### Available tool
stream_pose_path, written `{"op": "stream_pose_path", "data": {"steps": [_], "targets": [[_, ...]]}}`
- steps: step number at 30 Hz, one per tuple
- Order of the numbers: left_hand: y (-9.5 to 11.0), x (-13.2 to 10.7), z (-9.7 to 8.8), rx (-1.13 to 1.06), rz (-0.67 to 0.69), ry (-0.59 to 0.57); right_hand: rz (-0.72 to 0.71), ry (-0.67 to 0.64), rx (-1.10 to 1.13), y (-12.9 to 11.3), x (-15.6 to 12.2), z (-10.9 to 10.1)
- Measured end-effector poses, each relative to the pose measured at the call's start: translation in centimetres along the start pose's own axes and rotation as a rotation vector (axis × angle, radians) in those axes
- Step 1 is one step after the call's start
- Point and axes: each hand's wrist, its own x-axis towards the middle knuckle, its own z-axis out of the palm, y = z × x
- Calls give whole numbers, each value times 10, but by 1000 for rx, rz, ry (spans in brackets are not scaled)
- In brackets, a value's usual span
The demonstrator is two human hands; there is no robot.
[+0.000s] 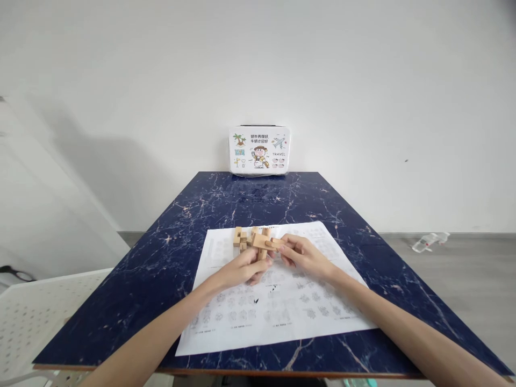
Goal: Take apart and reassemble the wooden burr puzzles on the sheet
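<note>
Several light wooden puzzle pieces, joined crosswise, form a wooden block puzzle (261, 241) held just above a printed sheet. My left hand (246, 267) is closed round its lower left side, the thumb against an upright piece. From the right, my right hand (301, 252) pinches a wooden piece (278, 243) that sticks out of the puzzle. How deep that piece sits in the others cannot be made out. Behind my left hand, loose notched wooden blocks (238, 236) rest on the sheet. Under both hands lies the white instruction sheet (226, 333), printed with small grey diagrams.
The table (161, 301) has a dark blue marbled top. A white case (260, 150) with cartoon prints stands at its far edge, before the wall. A white perforated chair (36, 322) is at the left. A clear plastic item (429, 242) lies on the floor at right.
</note>
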Motion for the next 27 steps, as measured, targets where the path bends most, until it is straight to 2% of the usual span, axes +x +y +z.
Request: {"op": "stream_pose_path", "data": {"steps": [5,7,11,22,27], "targets": [[-3,0,2,19,10,-10,-61,10,-114,-3,-1,-3],[-4,0,3,16,24,-10,-60,13,-87,-2,-1,-4],[0,-1,5,-5,14,3,4,-82,90,2,-1,-5],[7,-4,5,28,-60,-60,-23,-141,-33,0,-6,-11],[5,-5,6,34,-21,-64,0,-153,-11,2,-7,-10]]}}
